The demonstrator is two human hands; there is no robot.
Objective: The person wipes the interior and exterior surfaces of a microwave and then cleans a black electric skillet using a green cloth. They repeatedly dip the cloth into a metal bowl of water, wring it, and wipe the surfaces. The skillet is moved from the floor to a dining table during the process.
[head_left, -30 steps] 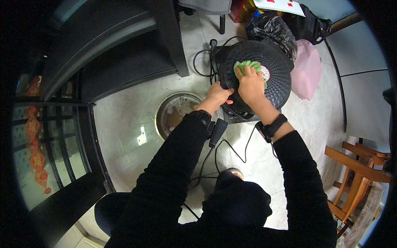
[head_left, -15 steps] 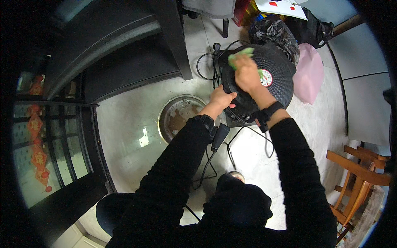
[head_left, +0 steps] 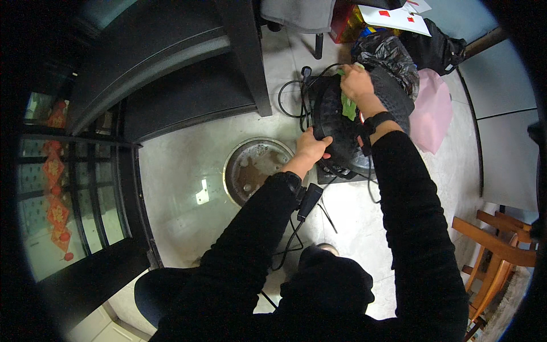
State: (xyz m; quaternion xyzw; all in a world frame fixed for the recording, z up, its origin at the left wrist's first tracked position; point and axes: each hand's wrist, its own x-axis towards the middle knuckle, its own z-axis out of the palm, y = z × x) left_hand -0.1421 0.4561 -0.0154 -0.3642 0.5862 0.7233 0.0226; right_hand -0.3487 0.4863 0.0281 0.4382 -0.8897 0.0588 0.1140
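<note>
Okay, so closest to us are our black sleeves (head_left: 242,233), coming up over our legs and dark shoe-level clutter we can't sort out, with black straps (head_left: 380,119) on the wrists and a chunky black device (head_left: 310,200) hanging by the left one. Our left hand (head_left: 309,150) is closed on the near left edge of a round black pan (head_left: 336,128), thumb over the rim; how hard we're squeezing, we can't tell. Our right hand (head_left: 358,84) has its fingers bunched on a green cloth (head_left: 348,108), pressed against the pan's dimpled top, toward the far side. The pan sits over a flat black base (head_left: 329,178) on the pale tiled floor (head_left: 176,171). Just left of our left hand there's a metal basin (head_left: 225,174) with murky, bubbly water. A black cord and plug (head_left: 306,72) lie left of the pan. Past that we've got a pink bag (head_left: 433,114) on the right, a crinkly black bag (head_left: 387,54) behind the pan, and a grey-covered seat (head_left: 299,14) further back.
</note>
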